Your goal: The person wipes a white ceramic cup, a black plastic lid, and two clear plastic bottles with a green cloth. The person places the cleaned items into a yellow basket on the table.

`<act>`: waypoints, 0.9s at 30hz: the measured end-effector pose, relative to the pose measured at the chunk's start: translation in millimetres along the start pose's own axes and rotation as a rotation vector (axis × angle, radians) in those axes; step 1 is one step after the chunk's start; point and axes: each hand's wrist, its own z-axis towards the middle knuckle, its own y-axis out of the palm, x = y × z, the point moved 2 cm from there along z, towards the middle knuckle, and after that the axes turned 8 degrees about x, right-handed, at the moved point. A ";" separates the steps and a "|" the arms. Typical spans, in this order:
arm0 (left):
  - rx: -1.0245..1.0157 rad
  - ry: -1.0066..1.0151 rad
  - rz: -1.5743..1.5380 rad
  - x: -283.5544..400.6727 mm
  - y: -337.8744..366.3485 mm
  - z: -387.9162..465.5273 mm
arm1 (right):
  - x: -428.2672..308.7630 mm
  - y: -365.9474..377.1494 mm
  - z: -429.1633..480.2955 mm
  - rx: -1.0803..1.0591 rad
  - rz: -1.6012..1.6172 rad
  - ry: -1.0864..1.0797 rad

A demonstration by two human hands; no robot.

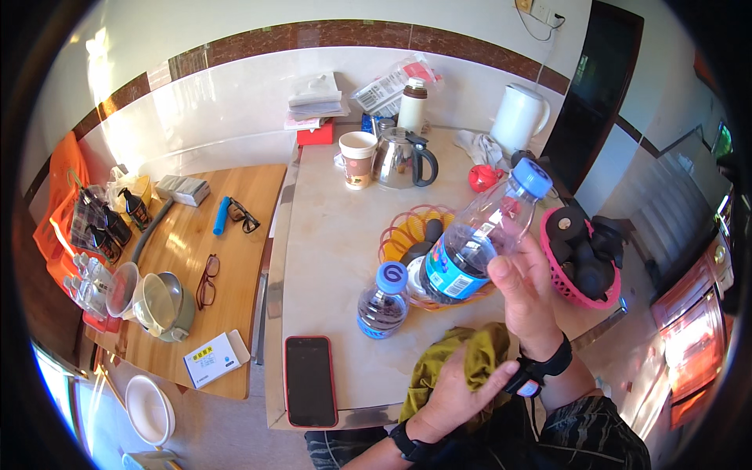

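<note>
My right hand (523,288) grips a large clear plastic bottle (482,235), tilted, with a blue cap, a blue label and dark contents. Below it, at the table's front edge, my left hand (455,390) is closed on an olive-green cloth (429,370). A smaller blue-capped plastic bottle (383,302) stands upright left of the large one. Behind the large bottle, partly hidden, a yellow and pink woven basket (399,235) holds dark round objects. A smartphone (309,382) with a red case lies at the table's front left corner.
A pink basket (611,291) of black items stands at right. Farther back are a paper cup (357,164), a glass teapot (396,158), a red teapot figure (484,177) and a white kettle (517,120). On the wooden table (235,294) at left lie eyeglasses (207,282) and a small box (211,359).
</note>
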 end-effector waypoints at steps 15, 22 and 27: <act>-0.121 0.025 0.591 -1.9 -4.3 13.3 | -74.3 -81.9 -46.1 0.021 0.300 0.267; -0.081 -0.224 1.157 46.8 -16.4 19.0 | -79.3 -107.6 -54.9 0.018 0.431 0.332; -0.135 -0.366 1.293 73.4 -16.8 17.0 | -77.8 -119.2 -62.4 0.017 0.406 0.399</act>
